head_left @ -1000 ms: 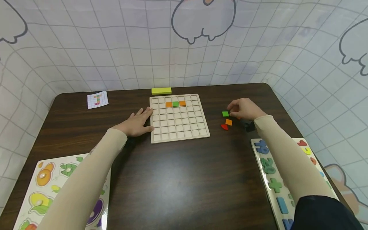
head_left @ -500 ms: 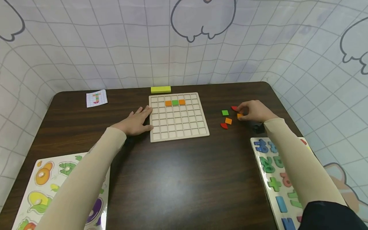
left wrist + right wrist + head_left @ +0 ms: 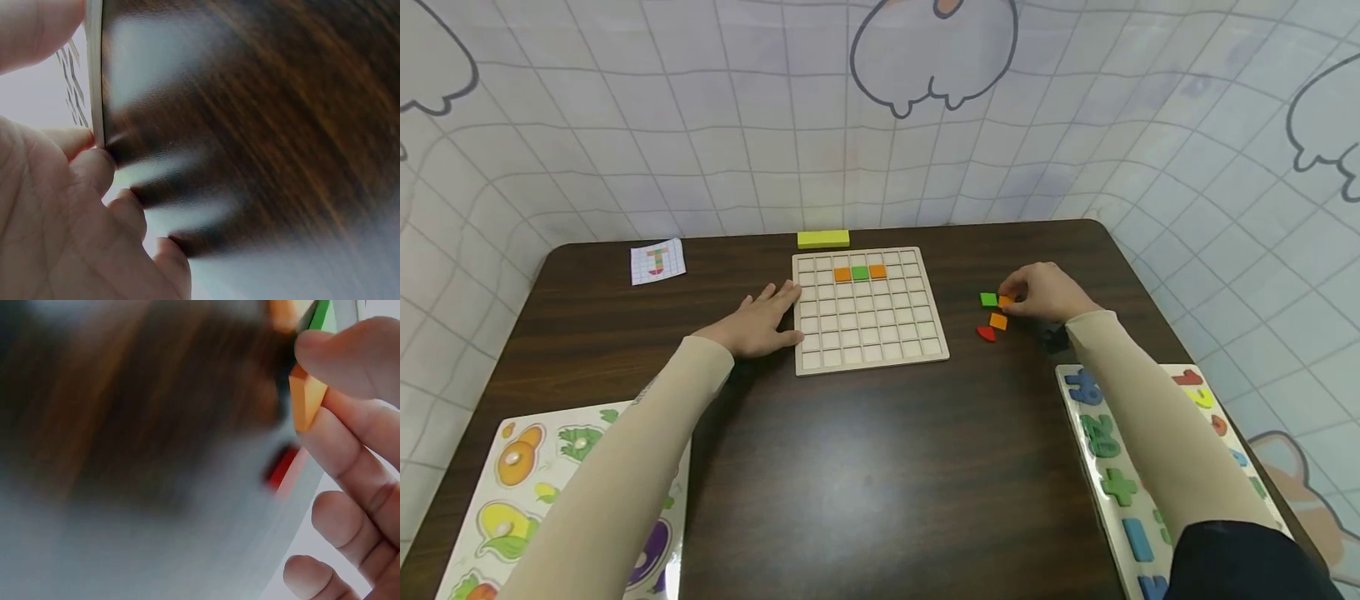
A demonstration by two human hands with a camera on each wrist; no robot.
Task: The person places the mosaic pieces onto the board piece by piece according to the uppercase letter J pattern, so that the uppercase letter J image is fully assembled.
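A pale wooden grid board (image 3: 871,321) lies on the dark table, with two orange tiles and a green tile in a row near its far edge. My left hand (image 3: 756,323) rests at the board's left side, fingers spread and touching the edge. On the right, my right hand (image 3: 1051,292) pinches an orange tile (image 3: 306,403) between thumb and fingers. Just left of it lies a green tile (image 3: 988,299); a second orange tile (image 3: 997,322) and a red rounded tile (image 3: 987,333) lie nearer me. Another red tile (image 3: 284,467) shows below the fingers in the right wrist view.
A picture card (image 3: 657,261) lies at the back left, and a yellow block (image 3: 823,240) stands behind the board. A vegetable puzzle (image 3: 576,446) is under my left forearm. A number puzzle (image 3: 1138,500) lies under my right forearm. Patterned cloth walls enclose the table's back and sides.
My right hand first went right to an orange tile, then came back left with it, close to the green tile. The left hand has stayed at the board's edge.
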